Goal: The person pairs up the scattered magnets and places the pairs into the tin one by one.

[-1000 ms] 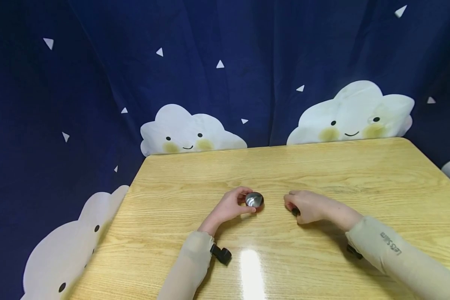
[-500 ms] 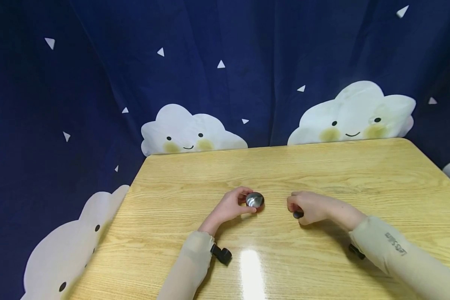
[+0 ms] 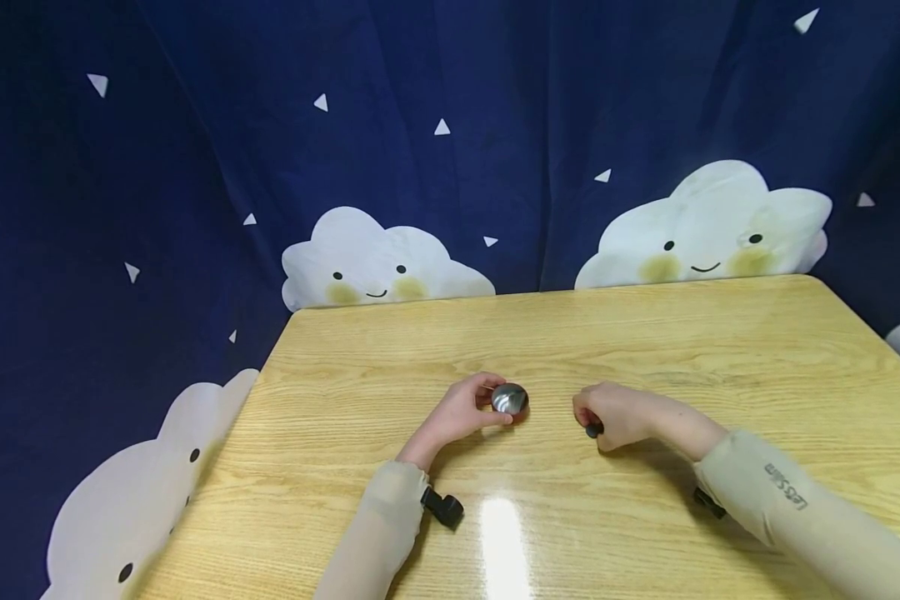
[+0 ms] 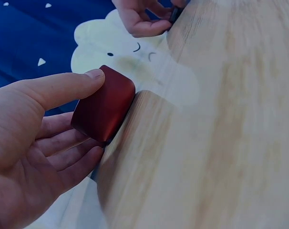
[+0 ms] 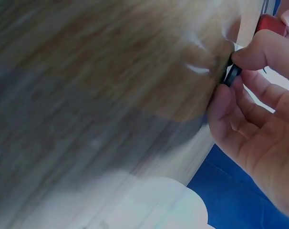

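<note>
My left hand [image 3: 474, 410] rests on the wooden table [image 3: 645, 333] and holds a small round tin [image 3: 508, 399] between thumb and fingers. The tin looks shiny silver from the head view. In the left wrist view the tin [image 4: 104, 106] shows a dark red side, with the thumb [image 4: 63, 88] on top. My right hand [image 3: 617, 414] lies a little to the right of it and pinches a small black piece [image 3: 592, 429]. The right wrist view shows that black piece [image 5: 231, 74] between thumb and fingertips, close to the table.
A dark blue curtain [image 3: 450, 125] printed with white clouds hangs right behind the table and down its left side. Black camera clips [image 3: 442, 507] sit on both wrists. The table's left edge [image 3: 217, 467] runs close to my left forearm.
The right hand has shifted slightly with the black piece still in its fingers. The left hand and the tin have stayed in place.
</note>
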`<control>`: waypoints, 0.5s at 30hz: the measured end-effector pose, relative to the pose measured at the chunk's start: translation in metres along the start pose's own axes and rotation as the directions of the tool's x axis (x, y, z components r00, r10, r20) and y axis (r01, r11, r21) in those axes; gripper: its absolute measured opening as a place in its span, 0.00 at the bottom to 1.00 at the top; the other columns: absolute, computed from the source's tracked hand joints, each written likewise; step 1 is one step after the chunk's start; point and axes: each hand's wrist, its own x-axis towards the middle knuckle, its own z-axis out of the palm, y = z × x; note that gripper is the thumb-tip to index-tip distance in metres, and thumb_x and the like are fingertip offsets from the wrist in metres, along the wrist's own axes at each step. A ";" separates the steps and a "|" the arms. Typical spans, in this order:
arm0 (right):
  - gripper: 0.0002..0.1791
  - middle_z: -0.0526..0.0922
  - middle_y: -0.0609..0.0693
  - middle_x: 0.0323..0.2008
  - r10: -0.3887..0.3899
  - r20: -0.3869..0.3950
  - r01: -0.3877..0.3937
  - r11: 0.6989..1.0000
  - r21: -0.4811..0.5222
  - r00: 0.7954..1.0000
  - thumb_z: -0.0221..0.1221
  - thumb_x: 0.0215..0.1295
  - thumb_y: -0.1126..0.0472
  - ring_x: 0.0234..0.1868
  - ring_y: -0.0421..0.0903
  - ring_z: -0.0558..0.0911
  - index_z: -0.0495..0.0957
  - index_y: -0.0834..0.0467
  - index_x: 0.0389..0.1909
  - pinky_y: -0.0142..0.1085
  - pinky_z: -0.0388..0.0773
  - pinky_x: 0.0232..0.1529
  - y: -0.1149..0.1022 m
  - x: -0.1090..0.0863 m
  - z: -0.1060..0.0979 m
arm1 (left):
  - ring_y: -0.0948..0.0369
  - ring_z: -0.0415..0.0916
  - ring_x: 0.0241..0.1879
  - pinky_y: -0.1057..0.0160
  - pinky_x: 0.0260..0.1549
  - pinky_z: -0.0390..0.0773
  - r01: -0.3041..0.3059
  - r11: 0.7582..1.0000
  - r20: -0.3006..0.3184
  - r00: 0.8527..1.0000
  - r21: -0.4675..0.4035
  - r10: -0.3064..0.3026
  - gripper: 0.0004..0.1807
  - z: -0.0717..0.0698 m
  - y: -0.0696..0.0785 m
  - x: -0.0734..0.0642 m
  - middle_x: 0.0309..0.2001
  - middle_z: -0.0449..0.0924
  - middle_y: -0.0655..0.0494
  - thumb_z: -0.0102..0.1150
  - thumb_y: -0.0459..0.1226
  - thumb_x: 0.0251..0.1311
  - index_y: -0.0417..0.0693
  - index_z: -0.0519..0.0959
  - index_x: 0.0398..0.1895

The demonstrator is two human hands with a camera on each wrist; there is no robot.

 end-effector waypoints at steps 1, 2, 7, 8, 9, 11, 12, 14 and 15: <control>0.15 0.67 0.43 0.22 0.002 -0.002 -0.002 1.000 0.002 1.000 0.60 0.36 0.71 0.24 0.37 0.62 0.68 0.53 0.24 0.28 0.60 0.25 0.000 0.000 0.000 | 0.64 0.74 0.42 0.67 0.43 0.73 -0.001 1.000 0.000 1.000 -0.001 0.001 0.30 0.000 0.000 0.000 0.45 0.76 0.59 0.69 0.44 0.45 0.51 0.72 0.54; 0.14 0.67 0.43 0.22 0.003 -0.004 -0.003 1.000 0.006 1.000 0.59 0.37 0.71 0.24 0.37 0.62 0.68 0.53 0.24 0.28 0.60 0.25 0.001 0.000 0.000 | 0.64 0.74 0.42 0.67 0.43 0.73 -0.001 1.000 0.000 1.000 -0.001 0.001 0.30 0.000 0.000 0.000 0.45 0.76 0.59 0.69 0.44 0.45 0.51 0.72 0.54; 0.14 0.68 0.43 0.23 0.002 -0.024 -0.001 1.000 0.024 1.000 0.60 0.37 0.71 0.24 0.37 0.63 0.68 0.53 0.25 0.28 0.61 0.25 0.003 0.001 0.000 | 0.65 0.74 0.42 0.67 0.42 0.74 -0.004 1.000 0.001 1.000 0.001 0.004 0.30 0.000 0.000 0.000 0.45 0.76 0.59 0.69 0.44 0.45 0.51 0.72 0.54; 0.14 0.68 0.43 0.23 0.001 -0.030 0.000 1.000 0.026 1.000 0.60 0.37 0.70 0.24 0.37 0.64 0.68 0.53 0.25 0.28 0.62 0.25 0.003 0.002 -0.001 | 0.65 0.74 0.42 0.67 0.42 0.74 -0.003 1.000 0.001 1.000 0.001 0.003 0.30 0.000 0.000 0.000 0.45 0.76 0.59 0.69 0.45 0.45 0.51 0.72 0.54; 0.14 0.68 0.43 0.22 -0.002 -0.035 0.003 1.000 0.029 0.999 0.60 0.37 0.70 0.24 0.36 0.64 0.69 0.53 0.25 0.28 0.62 0.25 0.004 0.003 -0.001 | 0.64 0.74 0.42 0.67 0.42 0.74 -0.001 1.000 0.002 1.000 -0.002 0.001 0.30 0.000 0.000 0.000 0.45 0.76 0.59 0.69 0.44 0.45 0.51 0.71 0.54; 0.14 0.69 0.42 0.22 -0.006 -0.041 0.008 0.999 0.033 0.999 0.61 0.36 0.70 0.23 0.36 0.64 0.69 0.53 0.25 0.28 0.62 0.25 0.004 0.004 -0.002 | 0.64 0.74 0.43 0.67 0.43 0.73 0.003 1.000 0.004 1.000 -0.005 -0.003 0.30 0.000 0.001 -0.001 0.46 0.76 0.58 0.69 0.44 0.45 0.50 0.71 0.54; 0.14 0.69 0.42 0.22 -0.007 -0.042 0.009 0.999 0.036 0.999 0.61 0.36 0.69 0.23 0.36 0.64 0.69 0.53 0.25 0.28 0.62 0.25 0.004 0.005 -0.002 | 0.64 0.74 0.43 0.67 0.43 0.73 0.004 1.000 0.005 1.000 -0.006 -0.004 0.30 -0.001 0.002 -0.001 0.46 0.76 0.58 0.69 0.44 0.45 0.50 0.71 0.54; 0.14 0.69 0.42 0.21 -0.009 -0.043 0.011 0.999 0.045 0.999 0.61 0.36 0.69 0.23 0.36 0.64 0.69 0.53 0.25 0.28 0.62 0.24 0.003 0.007 -0.004 | 0.64 0.74 0.43 0.67 0.43 0.73 0.005 1.000 0.005 1.000 -0.004 -0.005 0.30 -0.001 0.002 -0.001 0.46 0.76 0.58 0.69 0.44 0.45 0.50 0.71 0.54; 0.14 0.68 0.42 0.21 -0.008 -0.044 0.010 0.999 0.046 0.999 0.61 0.36 0.69 0.23 0.36 0.63 0.69 0.53 0.25 0.28 0.62 0.24 0.002 0.008 -0.004 | 0.64 0.74 0.43 0.67 0.43 0.73 0.006 1.000 0.005 1.000 -0.003 -0.006 0.30 -0.001 0.002 -0.001 0.46 0.76 0.59 0.69 0.44 0.45 0.51 0.71 0.54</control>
